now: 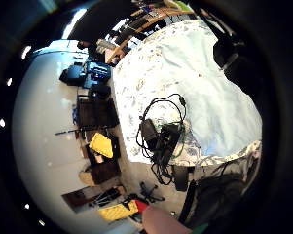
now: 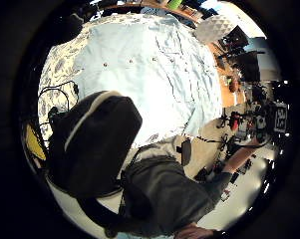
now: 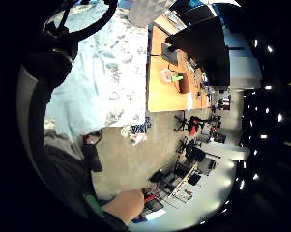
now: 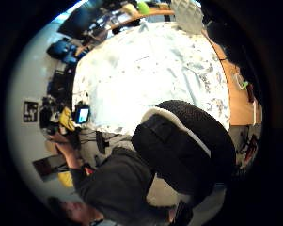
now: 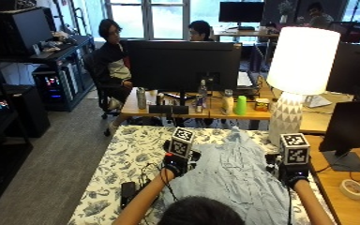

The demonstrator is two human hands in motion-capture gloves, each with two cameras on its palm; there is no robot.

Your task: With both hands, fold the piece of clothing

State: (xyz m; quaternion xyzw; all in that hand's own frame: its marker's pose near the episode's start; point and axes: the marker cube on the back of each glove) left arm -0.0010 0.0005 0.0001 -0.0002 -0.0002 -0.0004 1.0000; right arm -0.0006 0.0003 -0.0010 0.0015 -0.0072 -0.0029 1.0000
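Light blue shirt (image 5: 242, 176) spread flat on floral tablecloth (image 5: 121, 164), collar far. Left hand (image 5: 177, 165) above left edge, right hand (image 5: 292, 176) above right edge; finger state indeterminate, nothing visibly gripped. Risk: cable bundle (image 5: 136, 180) near left edge snagging during fold.

Both arms fwd, left hand (image 5: 175, 165) & right hand (image 5: 292, 174) level, well apart, backs up

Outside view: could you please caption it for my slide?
Both gloved hands, left and right, raised above a light blue shirt on the floral-clothed table.
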